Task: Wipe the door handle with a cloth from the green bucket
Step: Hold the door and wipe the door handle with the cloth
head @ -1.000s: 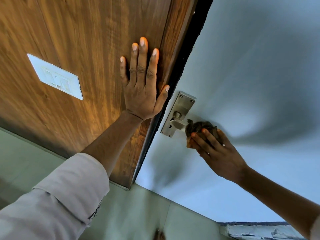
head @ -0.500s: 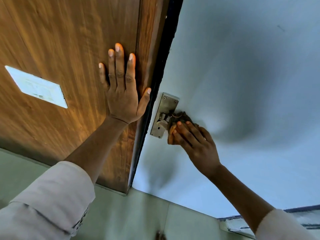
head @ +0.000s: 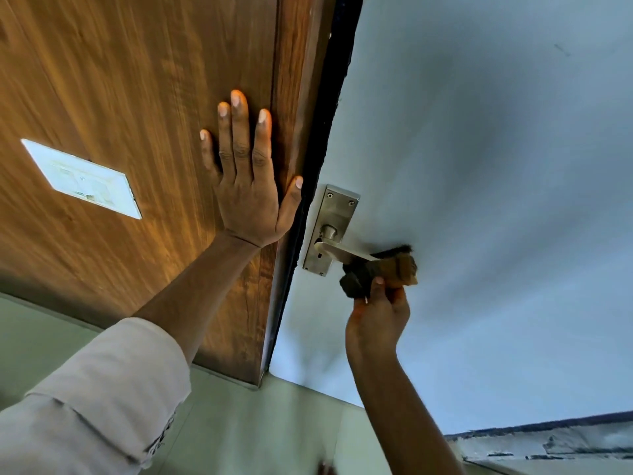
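Note:
A metal lever door handle on a steel backplate is fixed to the pale grey-blue door. My right hand is below the lever's free end, shut on a dark brown and tan cloth that wraps the tip of the lever. The inner part of the lever and its round hub are bare. My left hand lies flat with fingers spread on the wooden panel beside the door edge. No green bucket is in view.
A white switch plate is set in the wooden panel at the left. A dark gap runs between the panel and the door. Pale green floor tiles lie below. A worn threshold shows at the lower right.
My right hand has slid the cloth from the hub out to the lever's free end and dropped below it, uncovering the lever. My left hand stays flat on the wood.

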